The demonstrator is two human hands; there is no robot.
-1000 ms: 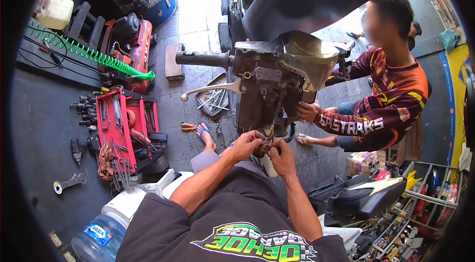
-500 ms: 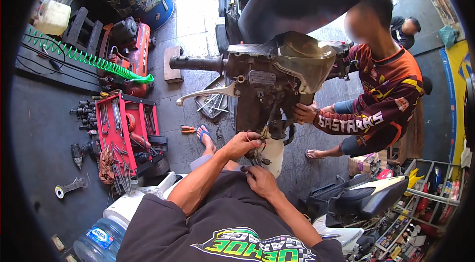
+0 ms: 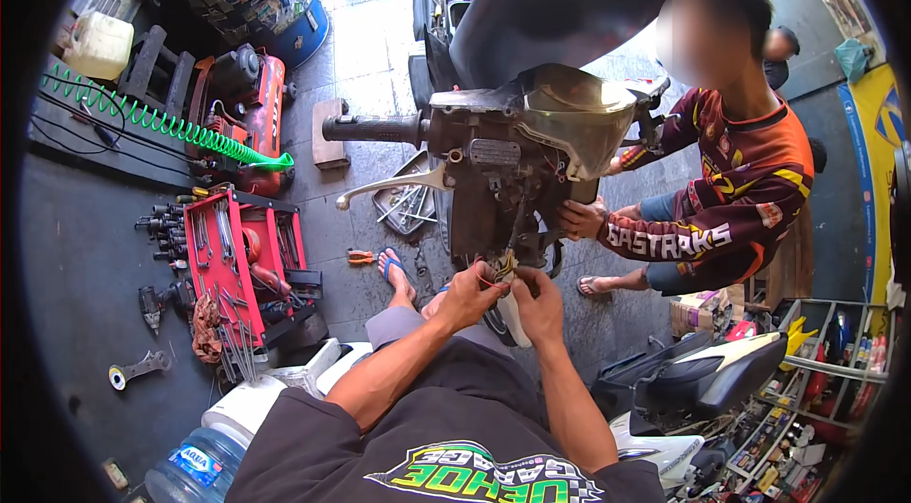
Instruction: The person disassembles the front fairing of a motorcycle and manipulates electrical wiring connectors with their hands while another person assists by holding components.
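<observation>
A stripped motor scooter front stands before me, handlebar grip and brake lever sticking out to the left, clear headlight cover on top. Below the steering head hangs a bundle of coloured wires. My left hand pinches those wires from the left. From the right, my right hand holds the same bundle, fingers closed. Another person in an orange and black jersey crouches at the right, one hand on the scooter body.
A red tool trolley with wrenches stands at the left, a green coiled hose and red compressor behind it. A water bottle sits at lower left. Scooter body panels lie at lower right beside shelves.
My right hand has risen from below to meet my left hand at the wire bundle. The view has shifted slightly; the other person keeps a hand on the scooter.
</observation>
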